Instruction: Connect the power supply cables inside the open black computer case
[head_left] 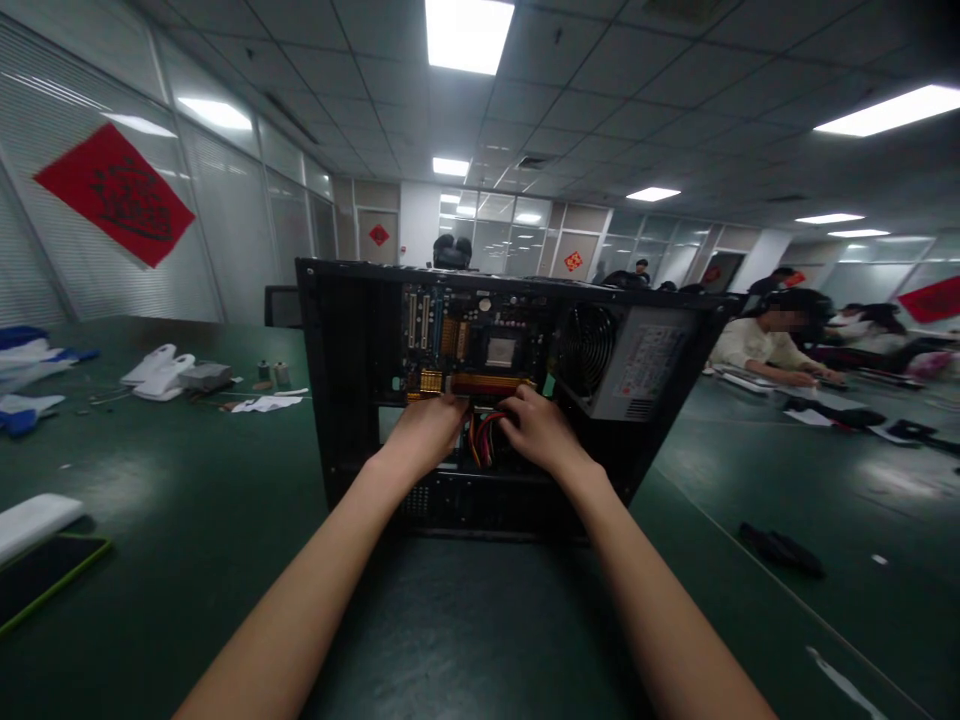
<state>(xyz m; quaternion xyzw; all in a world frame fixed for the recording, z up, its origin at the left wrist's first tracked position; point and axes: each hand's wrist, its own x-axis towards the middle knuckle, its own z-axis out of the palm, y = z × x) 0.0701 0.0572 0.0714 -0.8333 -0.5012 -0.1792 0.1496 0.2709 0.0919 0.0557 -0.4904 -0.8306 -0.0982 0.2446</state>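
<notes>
An open black computer case (pixel 465 508) stands on the table in front of me, with its inside facing me. In it are a motherboard (pixel 514 312), a bare square processor (pixel 501 350) and, at the upper right, a power supply (pixel 637 362) with a fan. My left hand (pixel 429 430) and my right hand (pixel 541 428) both reach in at the motherboard's lower edge, fingers curled, at either end of the orange memory slots (pixel 491 385). Whatever the fingertips grip is hidden. Coloured power wires (pixel 486 440) hang between the hands.
On the green table (pixel 480 630), white bags (pixel 157 370), a grey box (pixel 206 376) and paper scraps (pixel 268 402) lie left. A phone (pixel 45 580) is near left. A black item (pixel 781 548) lies right, and a person in a light top (pixel 754 345) works beyond.
</notes>
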